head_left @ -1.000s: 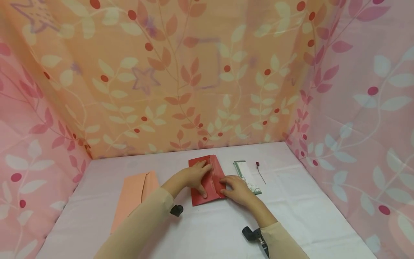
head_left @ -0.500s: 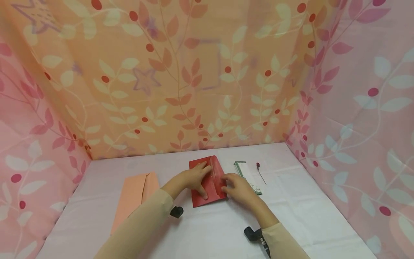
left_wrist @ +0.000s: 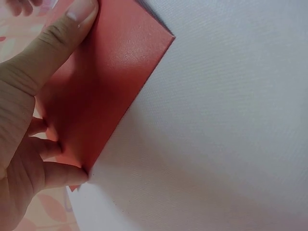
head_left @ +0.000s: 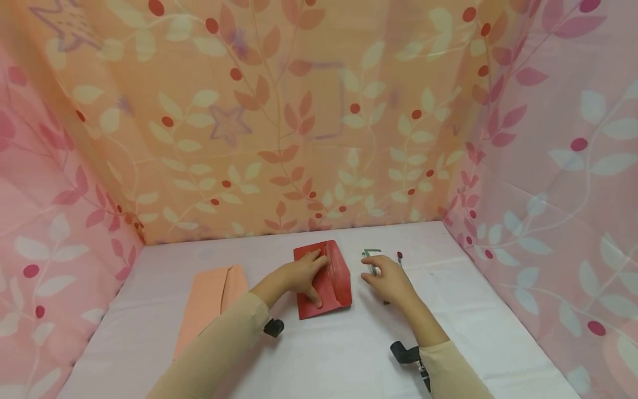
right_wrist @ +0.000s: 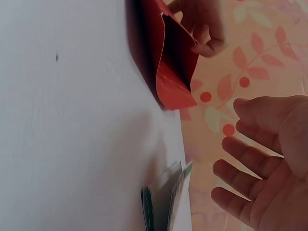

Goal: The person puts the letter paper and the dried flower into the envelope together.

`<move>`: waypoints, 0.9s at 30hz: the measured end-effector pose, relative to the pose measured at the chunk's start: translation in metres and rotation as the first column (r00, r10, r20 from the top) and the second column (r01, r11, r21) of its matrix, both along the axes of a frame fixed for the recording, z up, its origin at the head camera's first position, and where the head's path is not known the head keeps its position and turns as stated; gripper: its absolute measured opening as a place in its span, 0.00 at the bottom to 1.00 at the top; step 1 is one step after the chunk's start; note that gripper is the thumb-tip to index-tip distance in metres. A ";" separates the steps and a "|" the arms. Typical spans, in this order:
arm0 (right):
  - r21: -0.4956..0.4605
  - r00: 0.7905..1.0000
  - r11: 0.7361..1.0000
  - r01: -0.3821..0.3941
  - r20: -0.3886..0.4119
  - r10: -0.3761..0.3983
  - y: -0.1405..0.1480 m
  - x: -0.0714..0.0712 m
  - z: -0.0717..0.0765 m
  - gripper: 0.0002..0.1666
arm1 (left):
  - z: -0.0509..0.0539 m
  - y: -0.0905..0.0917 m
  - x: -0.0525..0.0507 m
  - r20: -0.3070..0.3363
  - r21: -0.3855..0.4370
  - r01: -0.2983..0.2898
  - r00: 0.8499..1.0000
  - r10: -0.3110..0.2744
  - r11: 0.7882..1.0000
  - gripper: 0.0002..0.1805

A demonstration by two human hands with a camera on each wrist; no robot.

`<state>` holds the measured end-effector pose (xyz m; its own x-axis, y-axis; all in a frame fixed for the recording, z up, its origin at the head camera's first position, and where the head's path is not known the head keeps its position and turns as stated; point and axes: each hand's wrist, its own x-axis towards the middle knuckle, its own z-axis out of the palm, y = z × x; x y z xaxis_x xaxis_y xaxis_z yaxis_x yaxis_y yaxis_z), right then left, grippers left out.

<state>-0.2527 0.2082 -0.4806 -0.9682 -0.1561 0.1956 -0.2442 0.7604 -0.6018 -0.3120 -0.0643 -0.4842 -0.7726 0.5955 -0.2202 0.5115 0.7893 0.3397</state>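
A red envelope (head_left: 321, 293) lies on the table with its flap turned out to the right. My left hand (head_left: 303, 275) rests on it, fingers and thumb spread; the left wrist view shows the thumb along the red paper (left_wrist: 110, 72) and fingertips at its edge. The envelope's mouth (right_wrist: 178, 53) gapes in the right wrist view. My right hand (head_left: 391, 280) holds nothing and hovers over a white card with a green border (head_left: 372, 251), mostly hidden beneath it. In the right wrist view the card appears folded (right_wrist: 177, 197), its halves apart, beside the right hand's extended fingers (right_wrist: 240, 178).
A peach envelope (head_left: 206, 291) lies to the left, partly under my left sleeve. A small dark red flower (head_left: 400, 255) on a thin stem lies right of the card. Patterned cloth walls (head_left: 319, 122) border the white table at the back and sides.
My right hand has left the red envelope's flap and moved right, over the card. The left hand stays on the envelope. The head view has shifted slightly.
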 end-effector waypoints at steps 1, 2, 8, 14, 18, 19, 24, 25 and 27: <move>0.001 1.000 1.000 0.009 -0.001 -0.009 0.004 0.000 0.000 0.23 | 0.000 0.000 0.000 -0.003 0.000 0.002 1.000 -0.002 1.000 0.59; 0.008 1.000 1.000 0.017 -0.004 -0.017 0.007 0.000 0.000 0.23 | 0.000 0.000 0.000 -0.005 0.002 0.003 1.000 -0.003 1.000 0.58; 0.041 0.998 0.997 0.068 0.014 -0.069 0.027 0.003 -0.003 0.24 | 0.000 0.001 0.000 -0.017 0.005 -0.001 1.000 0.001 1.000 0.59; 0.067 0.994 0.992 0.106 0.022 -0.108 0.044 0.006 -0.004 0.24 | -0.002 0.001 0.000 -0.008 0.015 -0.006 1.000 0.006 1.000 0.58; 0.064 0.989 0.989 0.132 0.057 -0.135 0.052 0.008 -0.009 0.24 | -0.003 0.001 0.000 -0.012 0.012 -0.005 1.000 0.005 1.000 0.58; 0.062 0.988 0.988 0.138 0.066 -0.142 0.054 0.009 -0.011 0.24 | -0.003 0.000 -0.001 -0.011 0.012 -0.003 1.000 0.003 1.000 0.58; 0.077 0.980 0.984 0.164 0.106 -0.171 0.060 0.012 -0.017 0.27 | -0.002 0.000 0.000 -0.006 0.015 -0.004 1.000 0.004 1.000 0.58; 0.084 0.977 0.982 0.171 0.116 -0.180 0.061 0.012 -0.018 0.28 | -0.002 0.000 0.000 -0.003 0.018 -0.005 1.000 0.005 1.000 0.58; 0.098 0.971 0.978 0.185 0.138 -0.197 0.061 0.013 -0.019 0.29 | -0.001 0.000 0.001 0.002 0.022 -0.010 1.000 0.010 1.000 0.58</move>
<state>-0.2393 0.2696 -0.4995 -0.9987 0.0245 0.0441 -0.0039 0.8339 -0.5519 -0.3115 -0.0641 -0.4856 -0.7779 0.5927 -0.2088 0.5033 0.7865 0.3578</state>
